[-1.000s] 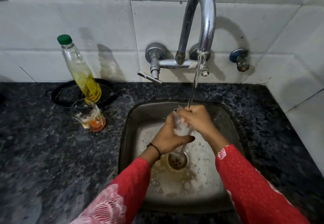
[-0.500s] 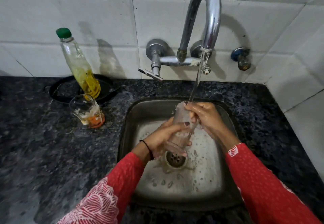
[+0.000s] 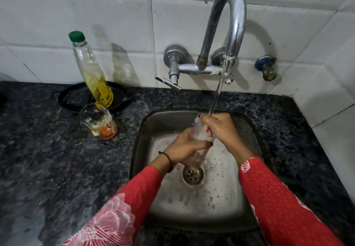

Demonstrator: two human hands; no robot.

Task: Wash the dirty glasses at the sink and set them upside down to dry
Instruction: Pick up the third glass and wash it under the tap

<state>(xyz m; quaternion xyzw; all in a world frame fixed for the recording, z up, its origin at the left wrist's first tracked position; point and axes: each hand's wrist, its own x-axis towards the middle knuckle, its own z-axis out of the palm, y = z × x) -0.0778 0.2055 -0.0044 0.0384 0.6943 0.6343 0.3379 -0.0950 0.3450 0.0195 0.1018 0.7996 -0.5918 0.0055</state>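
Observation:
A clear tall glass [image 3: 199, 134] is held tilted over the steel sink [image 3: 146, 130], its mouth up under the running stream from the tap [image 3: 230, 26]. My left hand [image 3: 184, 147] wraps its lower body from the left. My right hand [image 3: 222, 128] grips its rim, with fingers at or in the mouth. A second glass [image 3: 98, 120], dirty with orange and white residue, stands upright on the dark counter left of the sink.
A green-capped bottle [image 3: 92, 72] of yellow liquid stands behind the dirty glass on a black round lid or pan [image 3: 75, 95]. A lever handle [image 3: 168, 82] sticks out under the tap. The drain [image 3: 193, 173] lies under the hands. White tiled walls close the back and right.
The glass has tilted from nearly hidden in both hands to mouth-up under the stream. My left hand slid lower on its body; brownish water in the sink has drained away.

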